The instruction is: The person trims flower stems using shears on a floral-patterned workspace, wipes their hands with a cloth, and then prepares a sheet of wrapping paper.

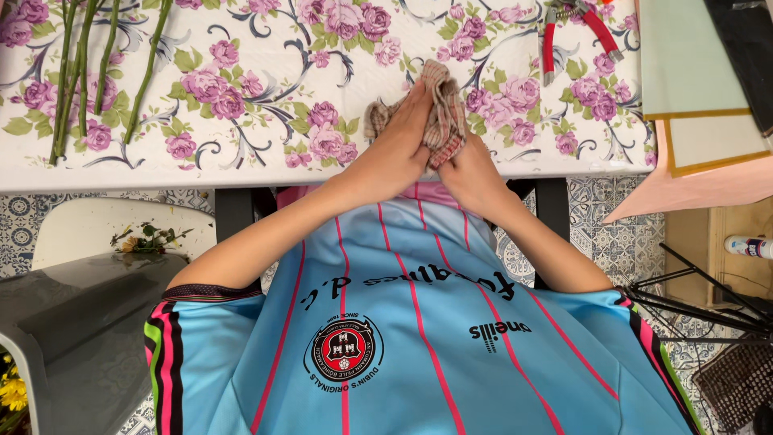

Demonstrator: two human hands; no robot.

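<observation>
Both my hands meet at the near edge of a table covered with a floral cloth (241,97). Between them is a crumpled checked rag (445,109) in beige and red. My left hand (403,137) lies flat over the rag, fingers stretched out together. My right hand (467,173) grips the rag from below and the right side. Below them is my light blue striped shirt.
Several cut green stems (80,72) lie at the table's far left. Red-handled pliers (576,32) lie at the far right, beside flat boards (692,64). A grey bin (80,322) and a white seat with plant scraps (149,238) stand lower left; black stand legs (692,302) lower right.
</observation>
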